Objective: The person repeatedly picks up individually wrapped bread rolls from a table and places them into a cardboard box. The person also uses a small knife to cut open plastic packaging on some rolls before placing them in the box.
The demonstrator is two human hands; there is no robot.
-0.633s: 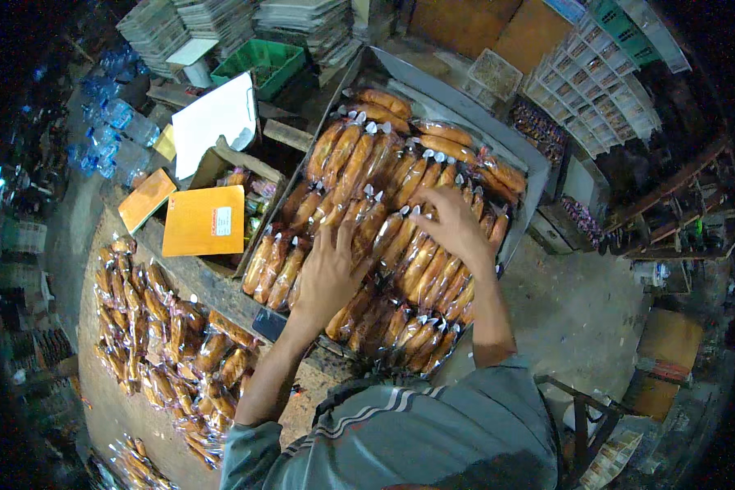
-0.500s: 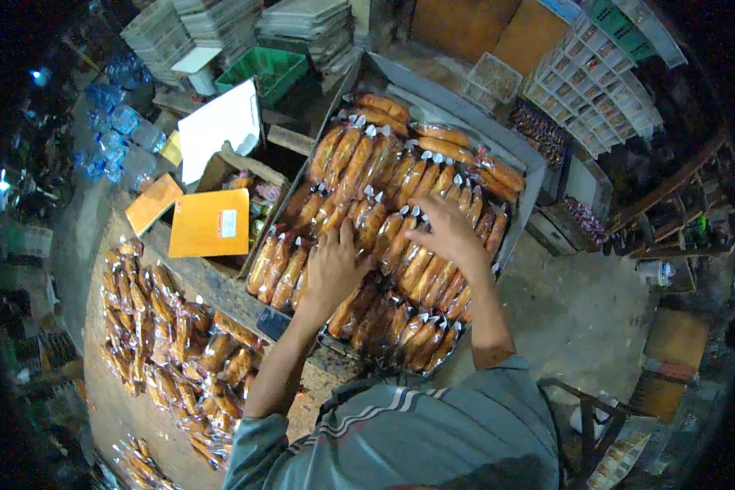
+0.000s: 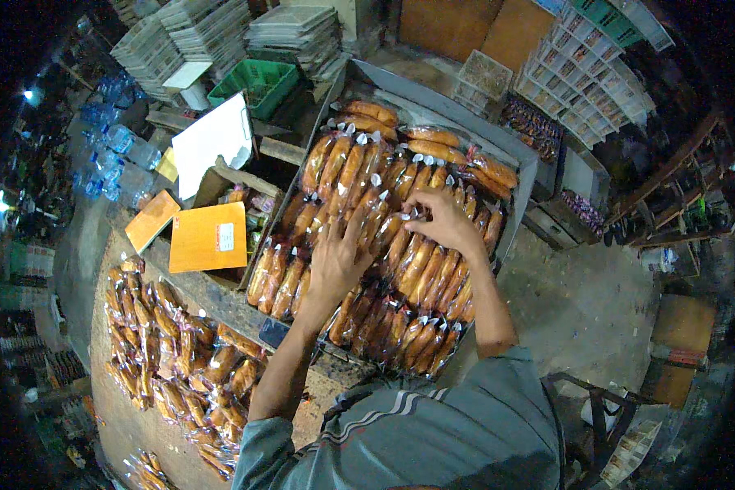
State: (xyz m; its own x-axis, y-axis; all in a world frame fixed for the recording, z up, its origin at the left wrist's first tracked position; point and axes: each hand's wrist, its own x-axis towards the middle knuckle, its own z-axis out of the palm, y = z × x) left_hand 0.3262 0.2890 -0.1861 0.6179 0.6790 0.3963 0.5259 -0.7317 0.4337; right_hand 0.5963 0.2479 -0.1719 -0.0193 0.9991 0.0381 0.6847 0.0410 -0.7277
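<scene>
Long brown bread rolls in clear plastic bags lie in rows inside a large grey crate (image 3: 527, 184), most with their white-tipped bag ends pointing away from me. My left hand (image 3: 335, 263) rests over the middle rows, its fingers stretched out on the bagged bread rolls (image 3: 367, 211). Just to its right, my right hand (image 3: 449, 222) curls down. Its thumb and forefinger close at the end of a bagged bread roll (image 3: 398, 243). The fingertips partly hide that bag end. Several bagged rolls (image 3: 413, 336) fill the near rows below my hands.
More bagged rolls (image 3: 184, 347) are heaped on the table (image 3: 118, 429) at left. A phone (image 3: 273, 331) lies by the crate's near-left corner. Orange books (image 3: 208, 237) cover a carton, with a white clipboard (image 3: 212, 147) behind. A green basket (image 3: 257, 86) and stacked trays (image 3: 290, 37) stand farther back.
My right hand has drawn slightly left, its thumb and forefinger coming together near a bag end. My left hand has straightened its fingers forward. The whole view has shifted a little.
</scene>
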